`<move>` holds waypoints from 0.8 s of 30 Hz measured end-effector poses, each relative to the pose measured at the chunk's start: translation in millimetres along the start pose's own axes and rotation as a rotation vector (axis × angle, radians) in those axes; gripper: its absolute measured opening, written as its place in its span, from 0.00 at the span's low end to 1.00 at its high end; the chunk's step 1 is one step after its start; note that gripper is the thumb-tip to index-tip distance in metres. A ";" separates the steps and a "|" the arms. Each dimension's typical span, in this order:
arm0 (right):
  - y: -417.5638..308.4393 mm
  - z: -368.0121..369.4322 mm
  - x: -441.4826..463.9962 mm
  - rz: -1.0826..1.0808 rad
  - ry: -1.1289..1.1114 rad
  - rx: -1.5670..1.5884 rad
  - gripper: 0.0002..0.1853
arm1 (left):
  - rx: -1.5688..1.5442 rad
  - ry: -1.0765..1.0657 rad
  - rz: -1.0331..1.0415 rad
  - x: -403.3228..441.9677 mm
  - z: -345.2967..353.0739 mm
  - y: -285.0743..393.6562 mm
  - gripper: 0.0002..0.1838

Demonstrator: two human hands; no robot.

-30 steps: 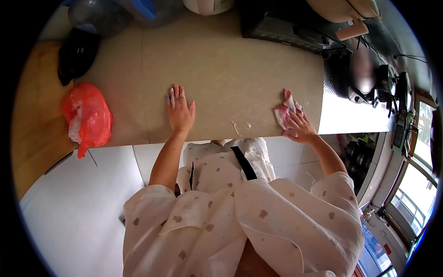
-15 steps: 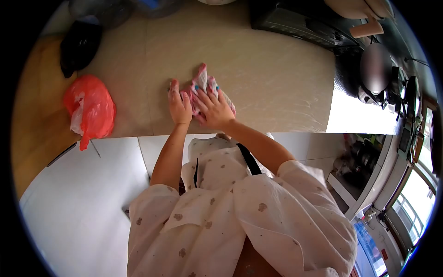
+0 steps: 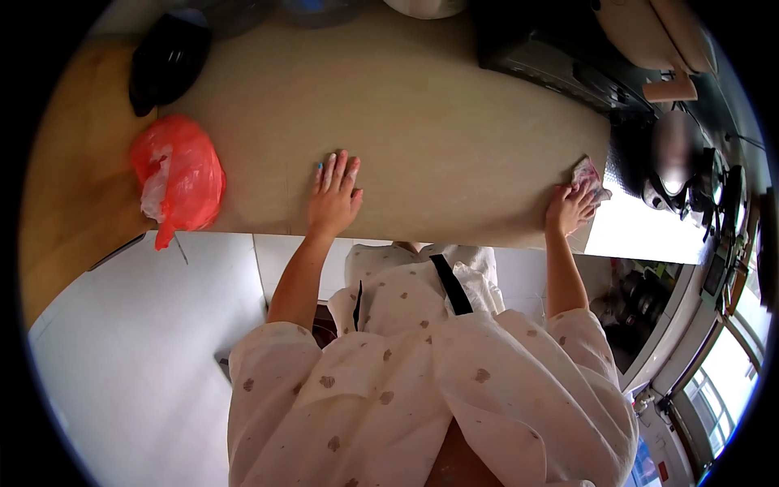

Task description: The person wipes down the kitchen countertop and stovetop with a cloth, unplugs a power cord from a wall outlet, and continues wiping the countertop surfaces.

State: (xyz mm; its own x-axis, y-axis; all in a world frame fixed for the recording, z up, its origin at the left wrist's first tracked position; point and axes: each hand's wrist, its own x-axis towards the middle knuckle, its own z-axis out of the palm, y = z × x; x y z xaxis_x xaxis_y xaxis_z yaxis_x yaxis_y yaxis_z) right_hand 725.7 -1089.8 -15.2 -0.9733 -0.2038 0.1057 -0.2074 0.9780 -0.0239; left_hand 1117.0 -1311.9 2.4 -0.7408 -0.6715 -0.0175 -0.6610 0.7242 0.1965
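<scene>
My left hand (image 3: 333,203) lies flat on the beige countertop (image 3: 438,146) near its front edge, fingers stretched out and holding nothing. Small blue and white spots show near its fingertips. Far to the right, my right hand (image 3: 570,209) presses on a crumpled pink-and-white cloth (image 3: 589,177). The cloth pokes out beyond the fingers, close to the countertop's right end, and part of it is hidden under the hand.
A red plastic bag (image 3: 191,174) and a black bag (image 3: 170,61) sit on the left. At the back right stands a black appliance (image 3: 552,65). Beyond the countertop's right end is a bright metallic surface (image 3: 633,219) with dark cookware (image 3: 661,191) behind it.
My right hand has slid the cloth from the middle of the countertop to its right end. The left hand, earlier beside the cloth, now rests apart from it with fingers spread.
</scene>
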 end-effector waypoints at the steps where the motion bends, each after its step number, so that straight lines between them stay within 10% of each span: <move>1: -11.5 4.2 -0.5 -0.005 -0.005 0.006 0.30 | -0.013 0.001 0.001 -0.2 -0.2 0.5 0.33; 9: -185.4 -10.5 -111.3 -0.760 -0.112 0.329 0.32 | -0.200 0.050 -0.039 -0.8 5.3 -4.5 0.34; 16: -175.0 -32.9 -186.0 -1.505 -0.564 0.616 0.21 | -0.186 0.228 0.014 0.0 4.9 6.6 0.31; 24: -104.2 -47.0 -111.0 -1.229 -0.221 0.705 0.21 | -0.097 -0.037 -0.102 34.6 3.3 124.0 0.38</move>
State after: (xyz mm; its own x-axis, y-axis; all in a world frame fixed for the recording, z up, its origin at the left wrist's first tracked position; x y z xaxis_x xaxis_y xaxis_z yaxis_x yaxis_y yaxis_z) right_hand 860.0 -1166.9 22.3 -0.1253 -0.9551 0.2684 -0.8546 -0.0335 -0.5182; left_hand 1009.0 -1244.8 22.9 -0.6758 -0.7329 -0.0780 -0.7195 0.6330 0.2858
